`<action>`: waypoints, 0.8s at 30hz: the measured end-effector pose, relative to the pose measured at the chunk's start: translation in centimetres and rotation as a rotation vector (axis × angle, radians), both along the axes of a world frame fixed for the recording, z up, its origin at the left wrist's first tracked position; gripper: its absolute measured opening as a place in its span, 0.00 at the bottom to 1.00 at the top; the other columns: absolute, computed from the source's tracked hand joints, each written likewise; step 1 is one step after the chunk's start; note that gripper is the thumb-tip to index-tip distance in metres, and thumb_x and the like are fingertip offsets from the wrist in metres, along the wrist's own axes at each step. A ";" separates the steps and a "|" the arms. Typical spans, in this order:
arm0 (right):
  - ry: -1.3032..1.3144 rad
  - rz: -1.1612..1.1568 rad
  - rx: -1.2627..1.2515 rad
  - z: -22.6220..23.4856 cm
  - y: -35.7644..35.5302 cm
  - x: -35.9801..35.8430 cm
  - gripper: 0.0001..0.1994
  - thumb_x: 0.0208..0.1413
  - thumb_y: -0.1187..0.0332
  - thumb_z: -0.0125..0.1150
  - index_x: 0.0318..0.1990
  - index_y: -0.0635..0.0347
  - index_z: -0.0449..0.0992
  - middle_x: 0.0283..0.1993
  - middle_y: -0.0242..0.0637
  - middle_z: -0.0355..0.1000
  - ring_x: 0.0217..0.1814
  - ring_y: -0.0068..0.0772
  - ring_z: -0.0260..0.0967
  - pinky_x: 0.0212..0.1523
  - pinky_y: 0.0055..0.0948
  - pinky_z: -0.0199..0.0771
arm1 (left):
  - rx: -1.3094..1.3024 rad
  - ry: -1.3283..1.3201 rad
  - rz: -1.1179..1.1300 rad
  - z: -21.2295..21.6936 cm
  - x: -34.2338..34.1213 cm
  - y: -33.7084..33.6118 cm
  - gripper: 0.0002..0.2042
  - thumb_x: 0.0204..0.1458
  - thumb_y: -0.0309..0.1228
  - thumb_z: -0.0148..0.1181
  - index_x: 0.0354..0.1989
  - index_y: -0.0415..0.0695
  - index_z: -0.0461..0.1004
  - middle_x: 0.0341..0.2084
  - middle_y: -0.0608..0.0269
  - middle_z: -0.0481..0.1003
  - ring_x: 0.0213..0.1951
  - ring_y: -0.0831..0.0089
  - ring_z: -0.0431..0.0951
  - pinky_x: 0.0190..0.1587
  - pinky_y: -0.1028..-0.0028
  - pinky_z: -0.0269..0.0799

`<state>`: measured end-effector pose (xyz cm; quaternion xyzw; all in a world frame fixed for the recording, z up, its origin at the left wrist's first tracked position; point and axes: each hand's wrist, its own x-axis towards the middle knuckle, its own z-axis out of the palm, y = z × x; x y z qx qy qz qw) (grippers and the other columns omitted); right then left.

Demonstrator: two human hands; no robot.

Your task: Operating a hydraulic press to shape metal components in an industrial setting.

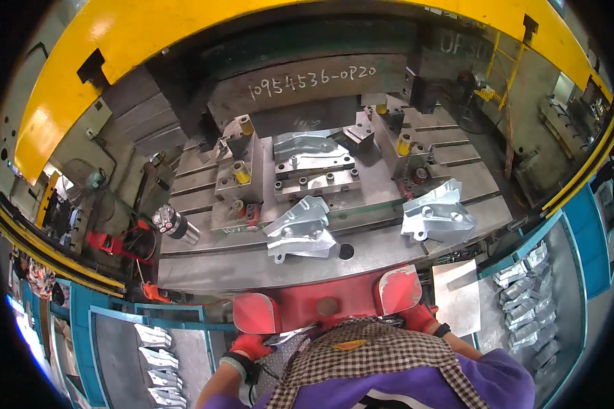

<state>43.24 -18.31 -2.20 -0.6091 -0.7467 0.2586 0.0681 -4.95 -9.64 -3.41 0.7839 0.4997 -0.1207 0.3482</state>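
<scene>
A: Well, your left hand (pixel 250 345), in its red glove, sits low by the red two-button console (pixel 326 305), just under the left red palm button (pixel 254 313); whether your fingers are spread or curled, I cannot tell.

B: And my right?

A: Your right hand (pixel 421 318), also gloved red, lies beside the right red palm button (pixel 398 289), its grip hidden too. Beyond the console's front edge, the grey steel press bed (pixel 252 267) lies bare near its rim. Two pressed silver sheet-metal brackets (pixel 301 229) (pixel 438 215) rest there, well apart, with open bed between them. Another bracket sits on the grey bolted die block (pixel 314 170), under the yellow press frame (pixel 116 41).
</scene>
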 end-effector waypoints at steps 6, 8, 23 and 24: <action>-0.007 -0.025 -0.030 -0.1 -0.1 0.1 0.30 0.40 0.48 0.60 0.52 0.52 0.70 0.61 0.43 0.60 0.64 0.46 0.55 0.61 0.40 0.56 | 0.009 -0.063 0.007 -0.5 0.0 -0.1 0.29 0.41 0.48 0.60 0.54 0.53 0.68 0.52 0.54 0.68 0.55 0.57 0.65 0.57 0.64 0.59; 0.008 -0.035 -0.008 -0.7 -0.2 0.3 0.30 0.39 0.48 0.60 0.52 0.52 0.70 0.60 0.43 0.60 0.64 0.46 0.55 0.62 0.40 0.55 | 0.078 -0.061 -0.058 -0.5 0.2 0.0 0.30 0.41 0.47 0.60 0.54 0.50 0.67 0.53 0.55 0.68 0.56 0.59 0.65 0.58 0.65 0.59; 0.080 -0.085 -0.111 -0.5 -0.5 0.5 0.28 0.41 0.49 0.59 0.51 0.51 0.71 0.55 0.44 0.67 0.58 0.47 0.62 0.57 0.39 0.61 | -0.324 -0.451 0.244 4.5 2.3 0.5 0.25 0.45 0.43 0.59 0.51 0.44 0.68 0.47 0.55 0.71 0.48 0.63 0.71 0.48 0.68 0.66; 0.086 -0.070 -0.107 -0.7 -0.7 0.7 0.28 0.42 0.49 0.59 0.51 0.50 0.71 0.54 0.44 0.67 0.57 0.47 0.62 0.57 0.39 0.62 | -0.437 -0.589 0.344 4.0 1.6 1.6 0.23 0.47 0.43 0.59 0.49 0.43 0.69 0.43 0.57 0.73 0.43 0.66 0.73 0.44 0.69 0.67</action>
